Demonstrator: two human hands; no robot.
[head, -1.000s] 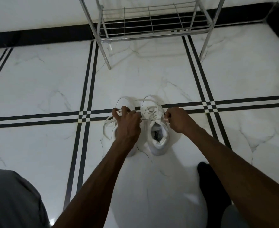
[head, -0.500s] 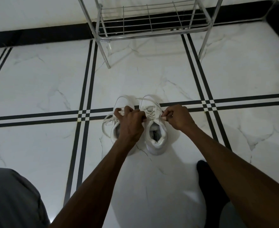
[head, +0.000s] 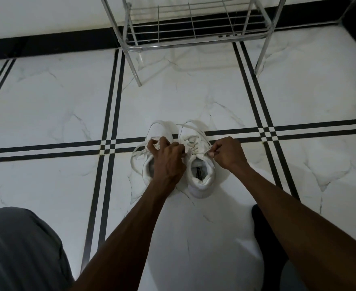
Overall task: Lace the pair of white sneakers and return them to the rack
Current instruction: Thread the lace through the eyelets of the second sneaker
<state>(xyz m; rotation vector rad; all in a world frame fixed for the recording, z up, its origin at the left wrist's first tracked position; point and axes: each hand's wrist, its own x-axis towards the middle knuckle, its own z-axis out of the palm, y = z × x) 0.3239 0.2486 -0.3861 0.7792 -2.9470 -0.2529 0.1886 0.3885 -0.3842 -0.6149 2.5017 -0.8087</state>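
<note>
Two white sneakers stand side by side on the marble floor, toes pointing away from me. The right sneaker (head: 201, 175) has its lace crossed through several eyelets. My right hand (head: 227, 153) pinches one end of that lace at the sneaker's right side. My left hand (head: 168, 158) rests over the gap between the shoes, fingers closed on the other lace end, and covers much of the left sneaker (head: 149, 166). The left sneaker's loose lace (head: 136, 153) loops out to its left. The metal shoe rack (head: 193, 28) stands beyond the shoes.
The floor is white marble tile (head: 46, 101) with black double stripes. A black skirting runs along the wall behind the rack. My grey-clad knee (head: 19, 248) is at the lower left and a dark-socked foot (head: 265, 227) at the lower right.
Both hands have kept their grip on the lace ends and shifted only slightly at the right sneaker. The sneakers have not moved.
</note>
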